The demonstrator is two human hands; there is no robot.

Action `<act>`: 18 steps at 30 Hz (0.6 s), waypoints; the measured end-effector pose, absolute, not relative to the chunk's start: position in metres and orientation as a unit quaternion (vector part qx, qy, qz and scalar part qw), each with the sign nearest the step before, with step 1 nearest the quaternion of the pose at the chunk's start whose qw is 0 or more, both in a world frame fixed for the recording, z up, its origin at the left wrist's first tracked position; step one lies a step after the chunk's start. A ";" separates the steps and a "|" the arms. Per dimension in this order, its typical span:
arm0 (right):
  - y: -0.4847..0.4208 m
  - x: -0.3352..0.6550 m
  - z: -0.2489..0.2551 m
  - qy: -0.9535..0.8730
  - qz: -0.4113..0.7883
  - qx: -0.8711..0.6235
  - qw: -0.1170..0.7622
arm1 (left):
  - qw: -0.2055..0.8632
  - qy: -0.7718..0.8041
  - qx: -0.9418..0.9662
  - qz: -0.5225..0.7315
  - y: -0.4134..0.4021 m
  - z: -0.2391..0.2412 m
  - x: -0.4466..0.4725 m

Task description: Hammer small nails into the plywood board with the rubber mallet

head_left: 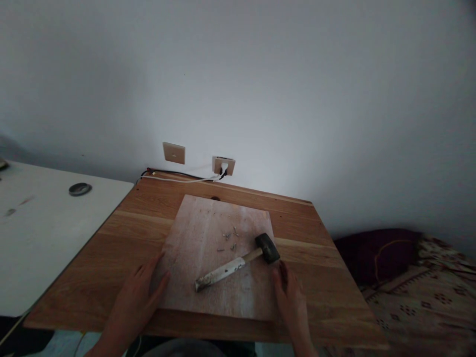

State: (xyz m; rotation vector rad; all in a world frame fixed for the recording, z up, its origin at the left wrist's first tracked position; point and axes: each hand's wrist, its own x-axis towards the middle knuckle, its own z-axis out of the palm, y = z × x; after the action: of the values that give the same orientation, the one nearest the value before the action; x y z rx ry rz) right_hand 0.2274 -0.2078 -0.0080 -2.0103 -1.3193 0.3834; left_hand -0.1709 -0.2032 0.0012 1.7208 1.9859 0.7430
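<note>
A pale wooden board (208,292) lies on a brown wooden table (111,258). A mallet (238,263) with a black head and a worn whitish handle rests across the board. Several small nails (229,237) are scattered just beyond it. My left hand (143,292) lies flat with fingers spread on the board's left edge. My right hand (288,292) rests against the board's right edge, fingers stretched forward, just in front of the mallet's head. Neither hand holds anything.
A white table (40,238) adjoins on the left with a small dark round object (79,189) on it. Wall sockets (223,165) with a white plug and cable sit behind the table. A patterned cloth and dark cushion (375,250) lie at the right.
</note>
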 end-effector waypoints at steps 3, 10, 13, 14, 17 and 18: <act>-0.208 0.220 -0.008 -0.494 0.169 -0.778 0.350 | 0.263 0.721 0.567 0.299 -0.202 0.011 -0.167; -0.203 0.188 0.007 -0.497 0.245 -0.757 0.348 | 0.273 0.763 0.484 0.330 -0.198 0.028 -0.195; -0.199 0.164 0.005 -0.531 0.273 -0.717 0.360 | 0.237 0.783 0.470 0.330 -0.194 0.033 -0.221; -0.197 0.154 0.004 -0.543 0.282 -0.703 0.362 | 0.224 0.791 0.464 0.330 -0.193 0.036 -0.229; -0.190 0.124 0.003 -0.573 0.303 -0.670 0.362 | 0.189 0.828 0.435 0.298 -0.188 0.045 -0.254; -0.188 0.114 0.004 -0.582 0.307 -0.661 0.360 | 0.176 0.842 0.425 0.281 -0.187 0.047 -0.262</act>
State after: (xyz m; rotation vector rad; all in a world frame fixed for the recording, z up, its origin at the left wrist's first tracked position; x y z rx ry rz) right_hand 0.1139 -0.1878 0.0036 -1.7045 -1.4999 0.7923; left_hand -0.2620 -0.1871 0.0474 1.2031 2.3846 0.7964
